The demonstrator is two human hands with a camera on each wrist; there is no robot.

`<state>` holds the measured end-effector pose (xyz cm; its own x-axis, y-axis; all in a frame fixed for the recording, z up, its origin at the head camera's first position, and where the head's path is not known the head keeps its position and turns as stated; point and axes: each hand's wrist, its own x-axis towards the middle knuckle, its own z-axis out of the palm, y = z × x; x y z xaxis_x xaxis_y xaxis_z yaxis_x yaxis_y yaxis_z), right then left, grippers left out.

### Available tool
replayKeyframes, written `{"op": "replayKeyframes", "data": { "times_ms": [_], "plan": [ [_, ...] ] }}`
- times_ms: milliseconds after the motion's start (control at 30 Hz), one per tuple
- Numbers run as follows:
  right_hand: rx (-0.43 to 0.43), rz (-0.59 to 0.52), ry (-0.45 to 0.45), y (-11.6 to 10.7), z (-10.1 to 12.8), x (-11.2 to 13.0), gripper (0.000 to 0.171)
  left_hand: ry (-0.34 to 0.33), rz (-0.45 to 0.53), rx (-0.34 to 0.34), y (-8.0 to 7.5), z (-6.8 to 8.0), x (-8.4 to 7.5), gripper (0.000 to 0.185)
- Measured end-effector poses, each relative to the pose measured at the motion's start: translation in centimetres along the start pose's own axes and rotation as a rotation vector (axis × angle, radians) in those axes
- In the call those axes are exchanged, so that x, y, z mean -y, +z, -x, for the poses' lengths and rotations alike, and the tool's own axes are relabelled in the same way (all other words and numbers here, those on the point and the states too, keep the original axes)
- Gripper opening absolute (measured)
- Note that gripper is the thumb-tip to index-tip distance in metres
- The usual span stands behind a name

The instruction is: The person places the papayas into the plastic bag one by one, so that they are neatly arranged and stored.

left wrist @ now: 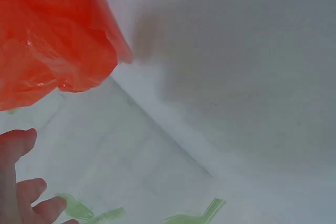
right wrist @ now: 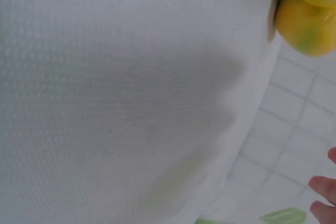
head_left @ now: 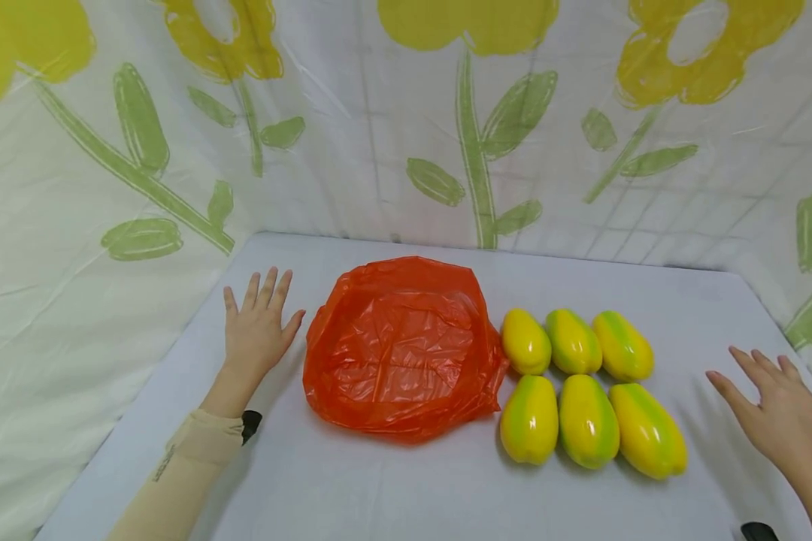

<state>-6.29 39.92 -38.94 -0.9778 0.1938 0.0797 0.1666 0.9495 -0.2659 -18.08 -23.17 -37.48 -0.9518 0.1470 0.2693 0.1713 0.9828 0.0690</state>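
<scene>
Orange plastic bag point(head_left: 402, 349) lies crumpled and opened flat near the middle of the white table point(head_left: 379, 488) — thin, glossy, heavily creased. Six yellow-green mangoes point(head_left: 585, 391) sit in two rows of three, the nearest just beside the bag's right edge. Left hand point(head_left: 257, 327) rests flat, fingers spread, holding nothing, just left of the bag. Right hand point(head_left: 778, 413) hovers with fingers spread, empty, well right of the fruit near the table's right edge. Bare tabletop runs along the front.
</scene>
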Motion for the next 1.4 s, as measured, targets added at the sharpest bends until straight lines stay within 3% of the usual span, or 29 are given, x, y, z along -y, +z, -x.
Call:
{"op": "replayKeyframes", "data": {
  "times_ms": [133, 300, 500, 600, 767, 1100, 1300, 1400],
  "plan": [
    [-0.001, 0.002, 0.005, 0.1, 0.0, -0.4, 0.08, -0.091, 0.262, 0.042, -0.7, 0.2, -0.3, 0.074],
    [0.005, -0.017, 0.002, 0.5, 0.2, -0.7, 0.08, -0.225, 0.634, 0.183, -2.0, 0.6, -1.1, 0.077],
    [-0.013, -0.023, 0.007, 0.6, 0.3, 0.0, 0.077, -0.218, 0.927, 0.349, -2.8, 0.7, -2.2, 0.075],
    [-0.024, -0.03, 0.007, 0.4, 0.5, 0.3, 0.076, -0.219, 1.019, 0.455, -2.6, 0.7, -2.8, 0.076],
    [-0.031, -0.067, 0.007, 0.4, 0.9, 0.5, 0.074, -0.249, 1.049, 0.517, -1.7, 0.9, -3.6, 0.077],
    [-0.024, -0.134, 0.042, 0.7, 1.5, 0.9, 0.072, -0.199, 0.987, 0.459, -0.4, 1.5, -4.3, 0.066],
    [0.088, -0.286, 0.157, 0.2, 1.4, 2.1, 0.07, -0.214, 0.978, 0.456, -0.5, 1.7, -4.6, 0.068],
    [0.139, -0.414, 0.193, 0.2, 1.8, 3.0, 0.069, -0.213, 0.981, 0.454, -0.5, 1.7, -4.6, 0.068]
  ]
}}
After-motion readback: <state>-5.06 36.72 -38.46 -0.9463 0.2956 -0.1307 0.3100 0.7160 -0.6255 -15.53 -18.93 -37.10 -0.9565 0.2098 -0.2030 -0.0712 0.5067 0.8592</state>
